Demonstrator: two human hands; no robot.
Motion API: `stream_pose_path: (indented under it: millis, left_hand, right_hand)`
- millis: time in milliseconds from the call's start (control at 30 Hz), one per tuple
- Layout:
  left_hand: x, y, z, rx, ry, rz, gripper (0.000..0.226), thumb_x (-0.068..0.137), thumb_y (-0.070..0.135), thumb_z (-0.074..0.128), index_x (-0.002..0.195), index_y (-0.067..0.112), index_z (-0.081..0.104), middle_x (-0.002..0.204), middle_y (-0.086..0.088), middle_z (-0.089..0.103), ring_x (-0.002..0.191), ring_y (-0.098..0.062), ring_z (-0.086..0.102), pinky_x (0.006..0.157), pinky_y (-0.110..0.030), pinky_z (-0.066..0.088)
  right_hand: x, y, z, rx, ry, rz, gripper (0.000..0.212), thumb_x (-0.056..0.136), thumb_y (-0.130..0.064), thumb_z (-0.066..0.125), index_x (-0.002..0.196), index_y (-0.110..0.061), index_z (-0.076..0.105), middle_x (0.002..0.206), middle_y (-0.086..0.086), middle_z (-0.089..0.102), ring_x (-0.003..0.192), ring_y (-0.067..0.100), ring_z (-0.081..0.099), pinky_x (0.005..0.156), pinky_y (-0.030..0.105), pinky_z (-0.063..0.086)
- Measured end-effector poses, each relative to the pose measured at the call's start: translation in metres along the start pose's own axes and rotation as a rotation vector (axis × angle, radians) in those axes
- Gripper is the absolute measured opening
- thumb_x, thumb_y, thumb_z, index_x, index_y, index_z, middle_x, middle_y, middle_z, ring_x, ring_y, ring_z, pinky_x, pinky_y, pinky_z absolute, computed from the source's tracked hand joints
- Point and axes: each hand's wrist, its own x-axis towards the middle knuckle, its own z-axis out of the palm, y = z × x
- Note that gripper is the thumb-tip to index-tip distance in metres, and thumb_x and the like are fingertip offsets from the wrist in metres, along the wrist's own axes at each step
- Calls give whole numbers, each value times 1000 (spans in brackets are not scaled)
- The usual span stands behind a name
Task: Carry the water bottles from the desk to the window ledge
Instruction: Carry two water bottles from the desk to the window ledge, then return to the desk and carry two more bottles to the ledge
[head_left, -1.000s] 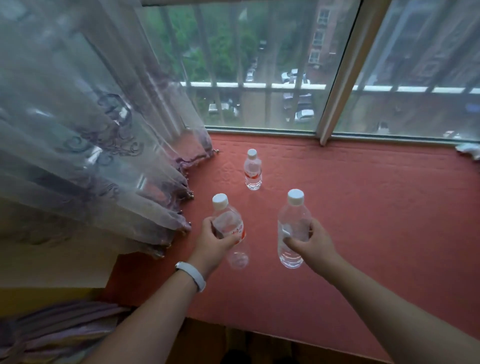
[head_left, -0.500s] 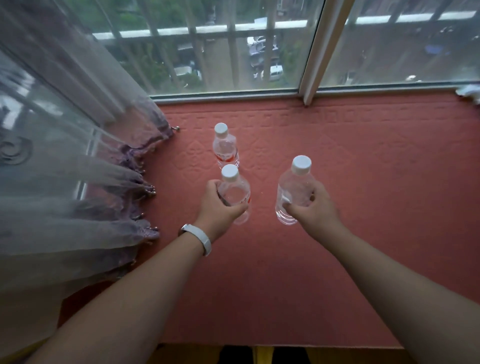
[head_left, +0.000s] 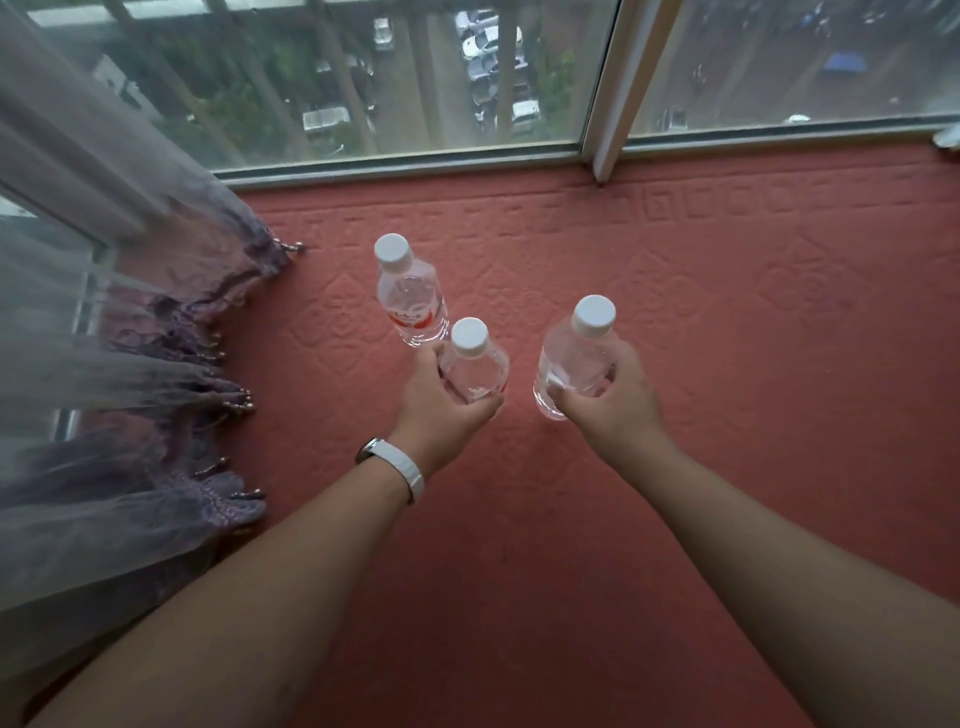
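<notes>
Three clear water bottles with white caps are over the red-covered window ledge (head_left: 727, 364). One bottle with a red label (head_left: 410, 299) stands upright on the ledge by itself. Just in front of it, my left hand (head_left: 441, 410) grips a second bottle (head_left: 475, 366) round its body. To the right, my right hand (head_left: 610, 400) grips a third bottle (head_left: 576, 358), also upright. Whether the two held bottles touch the ledge cannot be told.
A sheer purple-trimmed curtain (head_left: 130, 364) with small beads hangs over the ledge's left side. The window frame (head_left: 605, 150) and glass run along the back. A white object (head_left: 948, 137) sits at the far right corner. A white wristband (head_left: 400, 467) is on my left wrist.
The view has tilted down and moved closer. Both hands have carried their bottles forward over the ledge, the left one now right beside the standing bottle.
</notes>
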Motion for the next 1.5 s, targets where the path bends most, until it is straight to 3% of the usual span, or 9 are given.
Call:
stream_pose_path:
  millis: [200,300,367,467,667,833,1000,1167,1500]
  left_hand:
    - [2,-6,4,9,52,23,71,64,28,87,118,31,40,106,22,58,95,15,59,83,-9,47]
    - [1,-7,7,-14,68,8,68,61,35,86,112,39,42,106,21,60,95,16,59,78,-3,46]
    - [0,-9,8,-29,67,-19,67,61,36,89,110,42,43,108,17,63,98,9,63,82,-10,49]
    - [-3,-11,9,-36,59,-75,75,62,37,92,120,34,44,116,11,63,105,-5,62,91,-28,51]
    - [-10,-9,4,-38,36,-124,77,65,28,91,124,30,41,114,19,58,107,3,56,82,-13,41]
    - [-20,3,-8,29,-6,-150,85,69,25,89,136,22,38,129,5,49,120,-12,47,100,-28,38]
    - [-44,28,-23,23,6,-122,78,69,31,88,130,28,40,128,5,50,119,-14,48,97,-29,39]
    - [-85,61,-38,61,69,-105,68,74,30,83,125,34,39,129,2,52,120,-15,50,95,-31,41]
    - [-187,149,-70,399,54,123,59,81,25,77,134,16,52,134,0,57,118,-7,50,99,-23,37]
  right_hand:
    - [1,18,12,16,-10,-6,61,68,-28,84,117,-28,48,106,-11,60,95,5,60,79,22,45]
    - [-3,24,14,16,-32,0,63,67,-30,84,117,-29,46,112,-4,62,100,12,61,86,32,50]
    - [-3,26,14,7,-36,-4,65,66,-32,84,117,-28,46,112,-2,61,101,14,61,88,35,51]
    - [-3,27,11,-4,-41,-22,64,65,-34,85,115,-32,45,110,-6,61,99,10,61,86,31,50]
    - [-5,26,7,-7,-58,-46,64,62,-34,86,112,-29,46,107,-4,61,96,11,60,83,30,49]
    - [-15,19,-11,-10,-107,-27,66,63,-34,86,117,-32,47,117,-7,57,108,11,56,95,34,47]
    - [-29,-3,-37,-39,-114,-18,76,67,-39,81,133,-24,45,131,-4,53,117,12,51,100,33,43]
    - [-43,-33,-74,-65,-129,-44,61,78,-32,72,133,-17,49,133,1,54,120,15,52,103,40,44]
    - [-108,-105,-143,-443,-258,-242,49,85,-46,59,125,-19,58,129,0,55,121,19,50,101,36,40]
